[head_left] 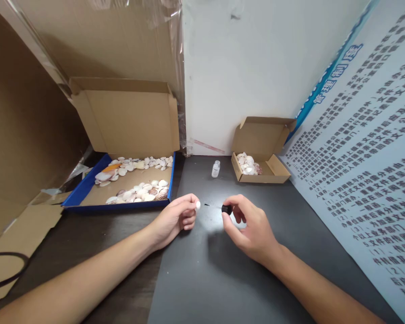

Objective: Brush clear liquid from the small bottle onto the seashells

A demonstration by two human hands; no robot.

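Between the fingertips of my left hand point(181, 213) is a small white shell point(198, 205). My right hand point(249, 225) pinches the black cap point(227, 209) of a brush applicator. From the cap a thin clear stem runs left to a dark brush tip point(206, 204), which points at the shell, a short gap away. Farther back stands a small clear glass bottle point(215, 169) with a label, upright and with no cap on it.
At the left, a blue-edged cardboard box point(65, 203) with its lid up holds many shells. A smaller cardboard box point(265, 179) with more shells stands at the back right. A white board point(243, 67) rises behind, and a printed poster point(367, 157) lines the right.
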